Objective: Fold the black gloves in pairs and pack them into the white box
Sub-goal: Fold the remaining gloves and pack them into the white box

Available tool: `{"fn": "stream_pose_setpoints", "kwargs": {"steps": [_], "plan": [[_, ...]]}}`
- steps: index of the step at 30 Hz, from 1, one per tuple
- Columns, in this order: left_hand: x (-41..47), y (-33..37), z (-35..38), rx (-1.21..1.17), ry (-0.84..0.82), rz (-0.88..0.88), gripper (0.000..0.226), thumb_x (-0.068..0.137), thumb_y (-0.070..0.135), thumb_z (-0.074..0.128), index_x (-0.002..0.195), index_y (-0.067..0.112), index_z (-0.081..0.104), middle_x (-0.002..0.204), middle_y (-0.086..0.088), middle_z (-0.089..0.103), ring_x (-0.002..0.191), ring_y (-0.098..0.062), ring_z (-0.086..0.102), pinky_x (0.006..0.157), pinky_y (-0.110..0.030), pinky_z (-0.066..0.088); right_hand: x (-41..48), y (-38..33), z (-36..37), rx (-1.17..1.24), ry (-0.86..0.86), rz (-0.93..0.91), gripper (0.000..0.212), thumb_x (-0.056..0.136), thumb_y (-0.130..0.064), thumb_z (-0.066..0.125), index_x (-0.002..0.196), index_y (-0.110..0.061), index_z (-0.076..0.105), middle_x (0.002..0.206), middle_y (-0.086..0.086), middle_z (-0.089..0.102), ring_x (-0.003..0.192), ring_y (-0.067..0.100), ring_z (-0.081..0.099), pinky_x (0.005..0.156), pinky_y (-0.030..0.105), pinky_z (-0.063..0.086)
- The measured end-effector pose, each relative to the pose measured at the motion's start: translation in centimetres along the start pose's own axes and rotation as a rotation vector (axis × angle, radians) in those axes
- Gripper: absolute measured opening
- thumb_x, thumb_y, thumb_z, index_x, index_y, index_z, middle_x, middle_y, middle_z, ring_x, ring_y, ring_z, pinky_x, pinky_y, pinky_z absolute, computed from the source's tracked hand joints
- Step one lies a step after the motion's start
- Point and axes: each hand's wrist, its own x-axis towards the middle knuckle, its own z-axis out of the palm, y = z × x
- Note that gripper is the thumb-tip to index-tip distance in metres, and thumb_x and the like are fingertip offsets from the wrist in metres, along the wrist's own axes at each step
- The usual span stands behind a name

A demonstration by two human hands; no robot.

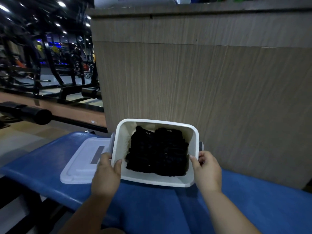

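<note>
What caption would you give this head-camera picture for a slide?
Left hand and right hand grip the white box packed with black gloves, lid beside it on a blue bench.

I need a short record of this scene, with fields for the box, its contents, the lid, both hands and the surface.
box: white box, open
contents: black gloves, packed inside
lid: white lid, off, lying left of the box
left hand: grips the box's left rim
right hand: grips the box's right rim
surface: blue bench, under box and lid
</note>
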Motion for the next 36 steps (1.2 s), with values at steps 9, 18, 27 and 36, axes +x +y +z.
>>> {"fn": "stream_pose_setpoints", "kwargs": {"steps": [9,18,27,36], "plan": [[0.2,4.3,0.5,-0.002,-0.079,0.107,0.012,0.097,0.030,0.047,0.101,0.021,0.040,0.075,-0.004,0.057,0.071,-0.029,0.055,0.060,-0.034,0.038,0.8,-1.0,-5.4,-0.233,0.104,-0.001,0.008,0.087,-0.034,0.063,0.083,-0.027,0.063,0.068,-0.009,0.062,0.068,0.014,0.057,0.057,0.031,0.047],[0.2,7.7,2.1,-0.045,-0.133,0.076,0.014,0.097,0.026,0.047,0.094,0.012,0.046,0.073,-0.004,0.055,0.064,-0.016,0.050,0.052,-0.027,0.030,2.8,0.3,-8.2,-0.363,0.007,0.117,0.022,0.084,-0.038,0.064,0.101,-0.024,0.067,0.077,-0.009,0.059,0.081,0.020,0.059,0.066,0.033,0.050],[0.7,7.9,3.1,-0.142,-0.154,0.010,0.014,0.098,0.026,0.044,0.097,0.013,0.049,0.076,-0.002,0.056,0.068,-0.015,0.051,0.054,-0.026,0.033,4.0,1.1,-7.5,-0.162,-0.036,0.204,0.014,0.083,-0.034,0.068,0.096,-0.029,0.066,0.078,-0.019,0.057,0.075,0.010,0.056,0.060,0.029,0.040],[0.8,7.4,3.4,-0.230,-0.180,-0.002,0.013,0.097,0.029,0.042,0.099,0.018,0.050,0.081,0.000,0.058,0.076,-0.017,0.054,0.064,-0.031,0.039,4.3,1.0,-6.9,-0.148,-0.036,0.213,0.028,0.080,-0.038,0.070,0.105,-0.026,0.067,0.093,-0.008,0.065,0.088,0.015,0.059,0.066,0.028,0.044]]}}
